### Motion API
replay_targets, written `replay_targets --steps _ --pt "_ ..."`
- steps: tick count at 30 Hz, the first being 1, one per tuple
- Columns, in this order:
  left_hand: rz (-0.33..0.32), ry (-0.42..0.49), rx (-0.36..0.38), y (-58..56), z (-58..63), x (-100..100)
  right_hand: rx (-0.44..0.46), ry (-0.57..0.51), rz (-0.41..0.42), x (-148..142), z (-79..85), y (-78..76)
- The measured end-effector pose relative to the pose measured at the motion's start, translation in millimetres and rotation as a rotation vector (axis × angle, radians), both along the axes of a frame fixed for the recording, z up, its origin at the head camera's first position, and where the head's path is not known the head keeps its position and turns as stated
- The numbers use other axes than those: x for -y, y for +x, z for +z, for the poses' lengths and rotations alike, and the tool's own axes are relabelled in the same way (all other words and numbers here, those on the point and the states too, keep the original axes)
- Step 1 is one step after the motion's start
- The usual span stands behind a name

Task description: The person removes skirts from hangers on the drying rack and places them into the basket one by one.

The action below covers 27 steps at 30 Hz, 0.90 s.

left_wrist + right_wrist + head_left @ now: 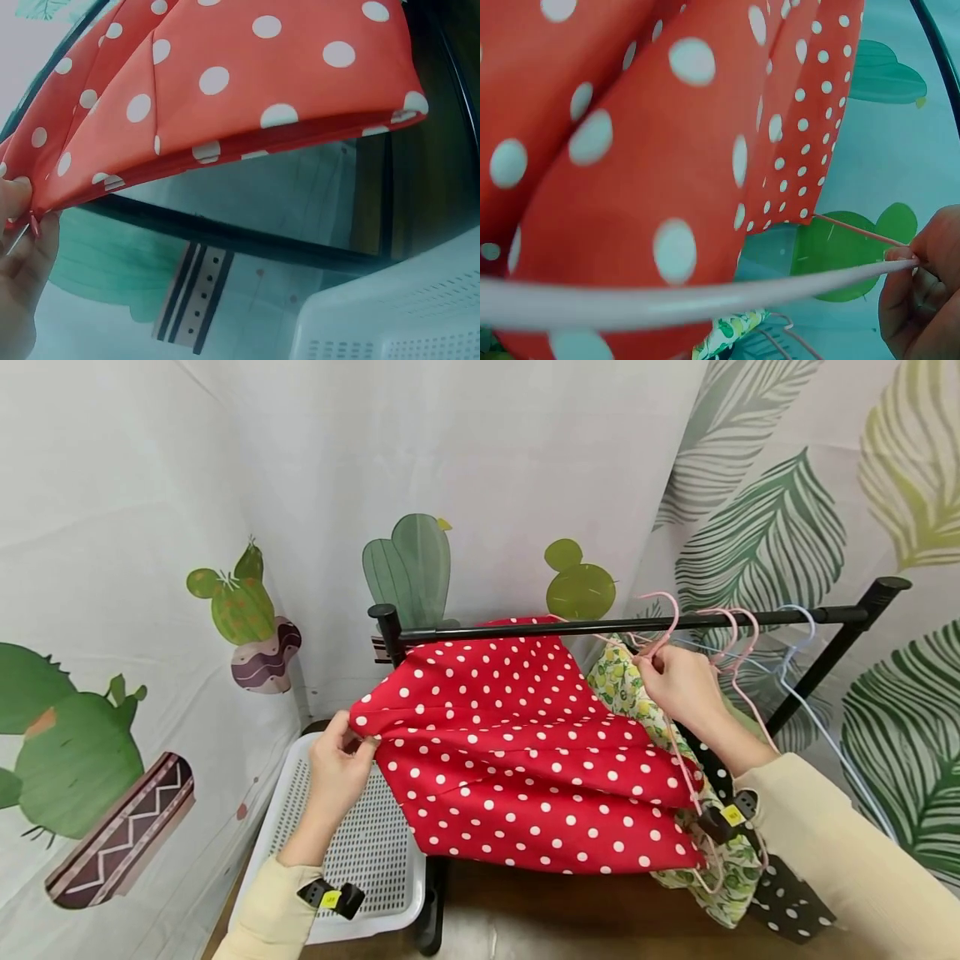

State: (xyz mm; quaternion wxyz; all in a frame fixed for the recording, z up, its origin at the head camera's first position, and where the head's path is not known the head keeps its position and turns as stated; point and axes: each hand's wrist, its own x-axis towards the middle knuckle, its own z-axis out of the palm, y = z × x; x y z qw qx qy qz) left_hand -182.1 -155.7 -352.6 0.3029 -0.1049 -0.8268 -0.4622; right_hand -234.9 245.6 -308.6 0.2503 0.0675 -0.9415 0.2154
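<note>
A red garment with white polka dots (517,760) spreads across the middle of the head view, draped around a pink hanger (686,760). My left hand (341,768) pinches its left edge between thumb and fingers. A small red tab (34,225) shows at those fingertips in the left wrist view. On the other side, my right hand (684,685) grips the pink hanger just below its hook, which reaches over the black rail (525,628). The hanger's arm (855,274) runs from that hand in the right wrist view; the garment hides part of it.
A white perforated basket (288,802) stands below at the left. To the right, other pink hangers (742,643) and a blue hanger (798,635) hang on the rail. A lemon-print garment (723,893) and a black polka-dot one (787,897) hang behind my right arm.
</note>
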Motion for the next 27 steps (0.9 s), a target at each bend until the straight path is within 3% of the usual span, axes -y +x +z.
replay_targets --steps 4,11,27 --pt "0.022 0.012 0.048 -0.3 -0.8 4.9 0.013 -0.002 -0.018 -3.1 -0.3 -0.8" --pt "0.056 0.071 0.133 -20.2 -20.4 26.4 0.012 0.001 -0.017 -5.4 -3.4 -1.8" --pt "0.161 0.054 0.087 -24.3 4.7 42.0 -0.023 0.055 -0.001 -9.2 -2.4 -1.0"
